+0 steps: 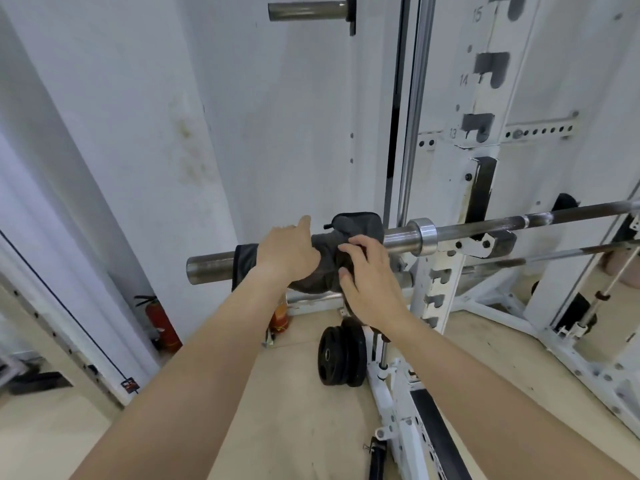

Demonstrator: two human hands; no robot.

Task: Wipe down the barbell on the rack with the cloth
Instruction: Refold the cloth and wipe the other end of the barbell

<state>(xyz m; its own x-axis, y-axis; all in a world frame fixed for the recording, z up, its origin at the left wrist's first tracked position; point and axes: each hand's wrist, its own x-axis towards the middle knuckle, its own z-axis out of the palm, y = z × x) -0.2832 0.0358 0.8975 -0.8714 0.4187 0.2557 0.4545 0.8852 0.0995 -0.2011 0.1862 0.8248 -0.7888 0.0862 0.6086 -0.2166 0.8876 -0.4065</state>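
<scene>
The steel barbell [401, 235] lies across the white rack [446, 209], its left sleeve end sticking out toward the wall. A dark grey cloth [360, 225] is draped and bunched around that sleeve. My left hand [287, 251] rests over the cloth on top of the sleeve, fingers reaching forward. My right hand [367, 275] presses the cloth against the sleeve from the right side, fingers curled on the fabric. Part of the cloth hangs below the bar, hidden behind my hands.
Black weight plates [341, 355] lean on the floor by the rack's base. A red fire extinguisher [161, 323] stands at the wall on the left. A plate-storage peg [308, 10] juts out high up. A second thin bar [554, 256] runs behind the barbell.
</scene>
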